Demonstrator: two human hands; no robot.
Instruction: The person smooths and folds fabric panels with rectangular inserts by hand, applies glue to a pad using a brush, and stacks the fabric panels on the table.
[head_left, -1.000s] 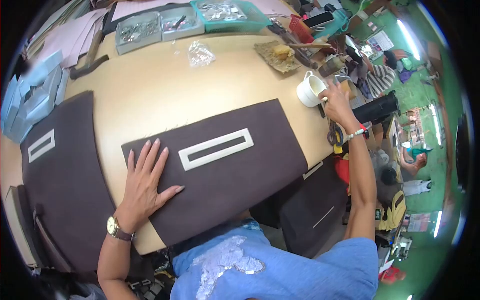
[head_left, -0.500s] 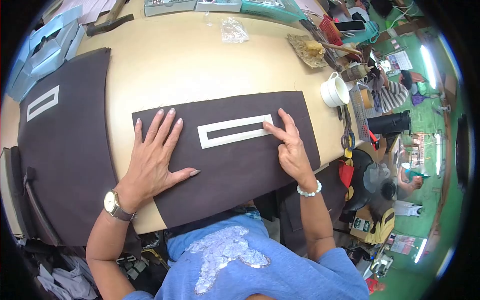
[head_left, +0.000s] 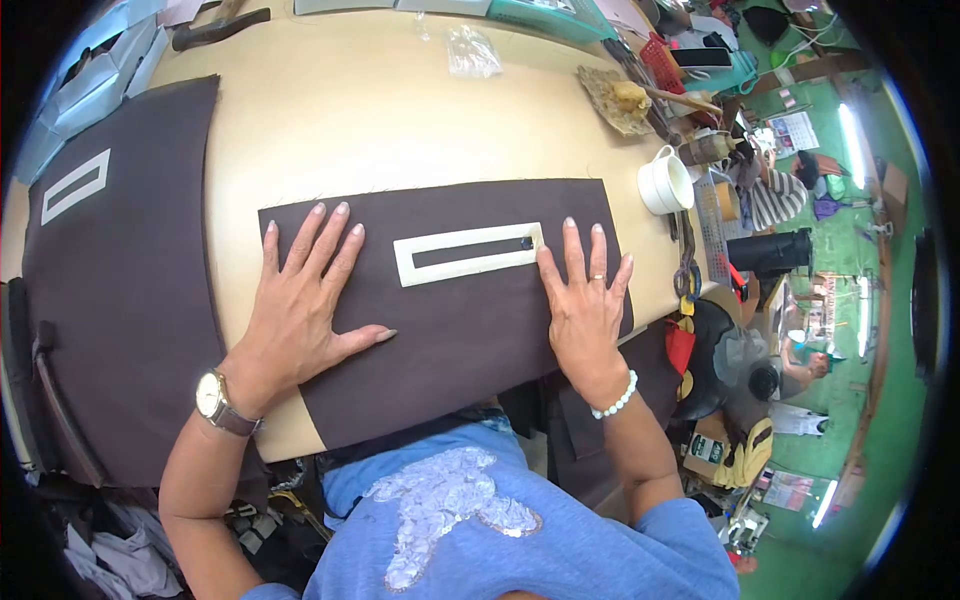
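A dark brown fabric piece [head_left: 440, 370] lies flat on the table in front of me. On it sits a white rectangular frame [head_left: 470, 275] with a long narrow slot. A small dark spot [head_left: 527, 243] shows inside the slot's right end; I cannot make out what it is. My left hand [head_left: 300, 300] rests with spread fingers on the fabric, left of the frame. My right hand [head_left: 588, 310] lies with fingers apart on the fabric's right part, its index fingertip at the frame's right end.
Another dark fabric piece [head_left: 120, 330] with a similar white frame [head_left: 76, 187] lies at the left. At the right stand white cups [head_left: 665, 182] near scissors [head_left: 687, 280]. A hammer [head_left: 222, 30] and a clear plastic bag [head_left: 473, 52] lie toward the back. A person in stripes [head_left: 780, 200] is farther off.
My right hand has gone from pointing with folded fingers to lying spread out, slightly further down and right. The dark spot in the slot is now uncovered. My left hand stays in place on the fabric.
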